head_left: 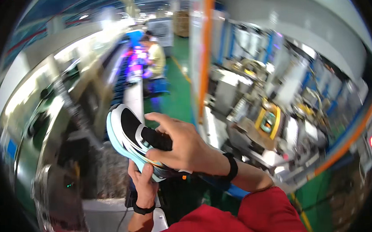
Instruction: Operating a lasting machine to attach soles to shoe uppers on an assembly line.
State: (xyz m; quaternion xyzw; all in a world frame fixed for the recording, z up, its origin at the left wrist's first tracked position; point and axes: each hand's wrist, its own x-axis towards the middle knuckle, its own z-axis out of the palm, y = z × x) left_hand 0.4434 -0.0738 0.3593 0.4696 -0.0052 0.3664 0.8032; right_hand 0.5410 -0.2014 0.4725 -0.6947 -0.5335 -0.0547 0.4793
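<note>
Seemingly a handling step: left hand (144, 183) clasps the shoe (122, 130), right hand (186, 144) half-curls over it, hold unclear; next calls for steadiness.

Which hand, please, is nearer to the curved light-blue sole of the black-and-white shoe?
Left: the left hand touches the sole, while the right hand is above it, at the upper.

Machinery (291, 95), a long work line (133, 97) and a seated worker (156, 59) on green flooring (182, 54) show a factory hall.
</note>
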